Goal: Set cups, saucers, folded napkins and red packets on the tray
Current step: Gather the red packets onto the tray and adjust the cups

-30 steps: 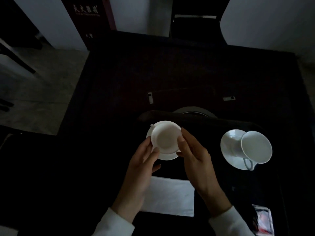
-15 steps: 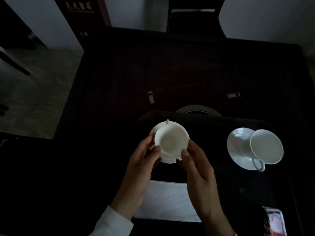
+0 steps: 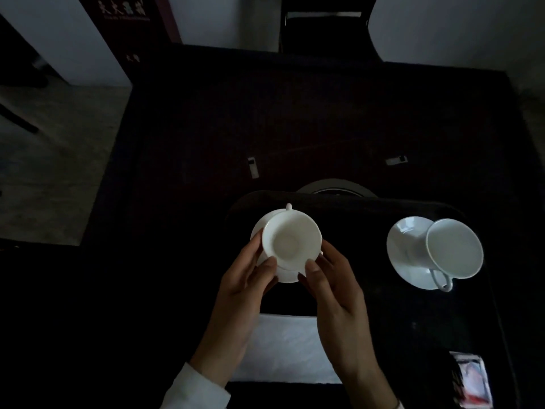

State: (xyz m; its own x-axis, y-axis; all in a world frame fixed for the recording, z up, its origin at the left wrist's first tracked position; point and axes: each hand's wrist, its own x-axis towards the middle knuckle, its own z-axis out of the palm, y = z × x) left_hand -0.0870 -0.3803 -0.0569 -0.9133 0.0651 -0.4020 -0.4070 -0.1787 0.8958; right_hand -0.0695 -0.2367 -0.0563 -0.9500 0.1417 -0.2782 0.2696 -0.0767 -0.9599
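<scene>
A white cup (image 3: 290,237) stands on a white saucer (image 3: 287,274) at the left of the dark tray (image 3: 362,202), its handle pointing away from me. My left hand (image 3: 241,290) grips the cup's left side. My right hand (image 3: 333,287) touches its near right side and the saucer's edge. A second white cup (image 3: 454,250) on its saucer (image 3: 405,249) sits at the tray's right, handle toward me. A folded white napkin (image 3: 287,346) lies below my hands. A red packet (image 3: 473,379) lies at the tray's near right corner.
The tray rests on a dark table (image 3: 295,119). A round grey plate (image 3: 333,187) shows just behind the tray. Two small white tags (image 3: 253,168) lie on the table further back. A dark chair (image 3: 323,28) stands at the far edge. Pale floor is to the left.
The cup has been turned on its saucer, so its handle went from the far left to straight away from me. My right hand slid from the cup's right side to its near side.
</scene>
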